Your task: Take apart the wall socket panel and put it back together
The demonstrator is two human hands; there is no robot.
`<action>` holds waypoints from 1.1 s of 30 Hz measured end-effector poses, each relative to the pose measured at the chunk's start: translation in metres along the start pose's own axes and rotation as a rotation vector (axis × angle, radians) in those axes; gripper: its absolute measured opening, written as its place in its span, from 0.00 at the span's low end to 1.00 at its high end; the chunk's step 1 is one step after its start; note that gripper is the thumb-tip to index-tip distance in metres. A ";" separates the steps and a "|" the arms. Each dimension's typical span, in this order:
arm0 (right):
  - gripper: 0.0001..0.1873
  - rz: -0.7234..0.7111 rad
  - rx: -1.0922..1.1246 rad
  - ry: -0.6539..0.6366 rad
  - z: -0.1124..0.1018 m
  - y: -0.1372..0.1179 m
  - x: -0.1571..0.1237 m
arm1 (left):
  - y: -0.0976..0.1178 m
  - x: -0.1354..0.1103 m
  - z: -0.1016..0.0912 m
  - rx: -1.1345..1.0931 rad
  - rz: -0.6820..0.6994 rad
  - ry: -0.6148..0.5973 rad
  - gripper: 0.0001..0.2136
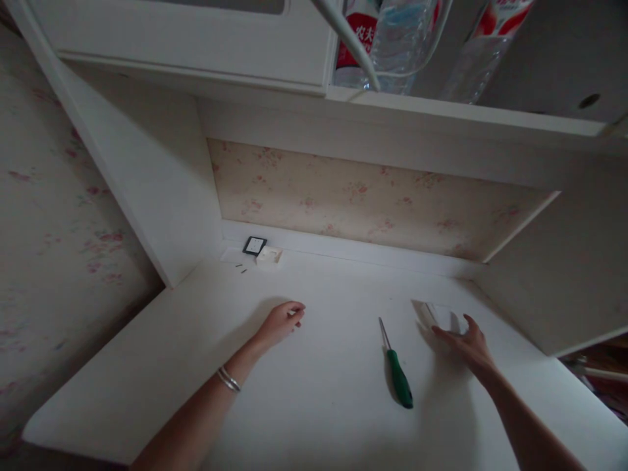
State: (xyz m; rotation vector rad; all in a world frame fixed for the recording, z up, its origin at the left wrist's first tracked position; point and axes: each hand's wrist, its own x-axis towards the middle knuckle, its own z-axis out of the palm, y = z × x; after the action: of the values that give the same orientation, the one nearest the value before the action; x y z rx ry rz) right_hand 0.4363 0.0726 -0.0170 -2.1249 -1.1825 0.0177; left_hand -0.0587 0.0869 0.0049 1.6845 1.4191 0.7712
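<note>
My left hand point(282, 320) rests on the white desk point(314, 392) with its fingers curled loosely inward; nothing shows in it. A silver bangle sits on that wrist. My right hand point(466, 343) reaches to the right, fingers spread around a small white box-like part point(441, 316) that it touches on the desk. Between the two hands lies a screwdriver point(396, 366) with a green handle, its shaft pointing away from me.
At the back left corner lie a small black square part point(254, 245), a white square part point(269, 255) and two tiny dark screws point(241, 267). Floral wallpaper backs the alcove. A shelf overhead holds plastic bottles point(392, 39). The desk edge drops off at left.
</note>
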 end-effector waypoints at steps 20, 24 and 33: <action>0.22 -0.032 0.601 -0.102 -0.004 -0.139 -0.242 | -0.020 0.124 -0.060 0.705 -0.255 0.332 0.16; 0.19 -0.108 0.661 -0.268 0.003 -0.165 -0.249 | -0.008 0.114 -0.057 0.716 -0.198 0.352 0.15; 0.17 -0.164 0.701 -0.467 0.028 -0.178 -0.242 | 0.028 0.018 -0.031 0.642 0.121 0.293 0.12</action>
State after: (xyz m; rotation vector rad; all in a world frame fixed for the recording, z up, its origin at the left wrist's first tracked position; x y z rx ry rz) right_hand 0.1536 -0.0331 -0.0097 -1.4296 -1.3498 0.7747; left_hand -0.0672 0.1087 0.0442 2.2217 1.9238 0.6882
